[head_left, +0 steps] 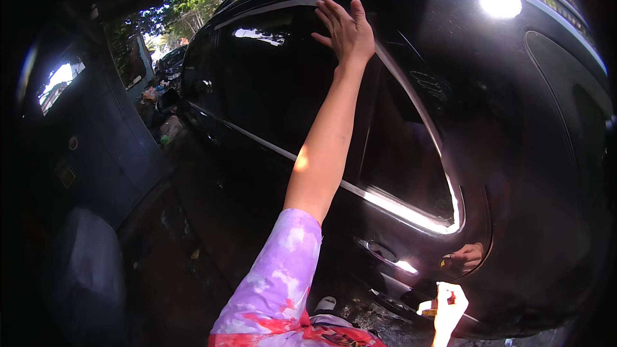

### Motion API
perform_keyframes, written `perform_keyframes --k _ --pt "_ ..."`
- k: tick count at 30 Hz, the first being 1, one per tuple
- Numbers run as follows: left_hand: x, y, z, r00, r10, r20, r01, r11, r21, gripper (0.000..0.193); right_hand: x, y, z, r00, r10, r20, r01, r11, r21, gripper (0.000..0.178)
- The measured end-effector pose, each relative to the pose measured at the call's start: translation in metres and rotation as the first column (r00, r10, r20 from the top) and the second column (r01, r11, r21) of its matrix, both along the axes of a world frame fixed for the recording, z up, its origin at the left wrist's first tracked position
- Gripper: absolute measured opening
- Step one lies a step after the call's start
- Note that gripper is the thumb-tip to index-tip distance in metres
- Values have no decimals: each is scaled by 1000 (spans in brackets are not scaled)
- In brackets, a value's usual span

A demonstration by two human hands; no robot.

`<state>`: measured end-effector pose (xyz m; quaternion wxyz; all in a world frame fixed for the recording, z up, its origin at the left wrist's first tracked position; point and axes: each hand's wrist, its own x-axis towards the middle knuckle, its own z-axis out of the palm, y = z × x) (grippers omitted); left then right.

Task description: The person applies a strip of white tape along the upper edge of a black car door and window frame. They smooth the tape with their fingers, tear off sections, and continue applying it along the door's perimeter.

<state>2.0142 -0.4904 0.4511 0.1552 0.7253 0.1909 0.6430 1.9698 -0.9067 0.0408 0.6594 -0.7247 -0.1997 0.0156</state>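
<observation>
My left hand (346, 31) is stretched out flat with its fingers spread. It rests against a black car (475, 148), at the upper edge of the side window (276, 83) where the bright trim runs. Low on the right, beside the rear bodywork, my right hand (452, 306) is closed around a small white and yellow object (427, 309). Glare and its small size hide what kind of thing it is. That hand is mirrored in the glossy paint above it. A door handle (387, 257) lies to the left of it.
A dark metal gate or wall (106, 135) stands on the left, with a pale rounded shape (93, 254) near it. Another car (172, 61) and a heap of litter (154, 94) are farther back. My foot in a light sandal (326, 303) shows below.
</observation>
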Motion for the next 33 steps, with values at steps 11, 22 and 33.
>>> perform_keyframes --k 11,22,33 --pt "-39 145 48 980 99 174 -177 837 518 72 -60 101 59 951 -142 275 172 981 -87 11" --pt "-82 305 55 981 189 -52 -166 943 288 104 -123 139 55 963 -234 133 255 952 -171 17" --pt "-140 417 104 936 325 -133 -349 906 -240 96 -98 189 -8 984 -1 176 47 966 -253 11"
